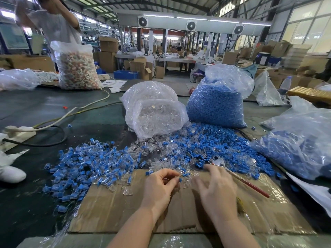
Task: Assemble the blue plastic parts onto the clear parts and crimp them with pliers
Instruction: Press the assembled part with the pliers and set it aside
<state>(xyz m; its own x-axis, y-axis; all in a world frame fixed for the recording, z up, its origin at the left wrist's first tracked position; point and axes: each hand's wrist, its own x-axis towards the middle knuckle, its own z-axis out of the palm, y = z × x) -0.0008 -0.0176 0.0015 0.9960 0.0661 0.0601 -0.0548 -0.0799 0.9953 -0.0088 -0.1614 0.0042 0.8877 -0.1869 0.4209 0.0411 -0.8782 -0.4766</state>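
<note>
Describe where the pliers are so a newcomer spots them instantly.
Start at the flattened cardboard sheet nearest the person. Just beyond the right hand, the pliers lie diagonally along its far right edge. They are the only metal tool, with red handles, among loose blue and clear parts.

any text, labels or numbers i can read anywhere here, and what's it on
No text here can be read.
Papers on the table behind the bag of clear parts: print too small to read.
Board on the far left wall: blurred.
Water bottle label at right: too small.
Cardboard boxes in the background: no readable markings.
</note>
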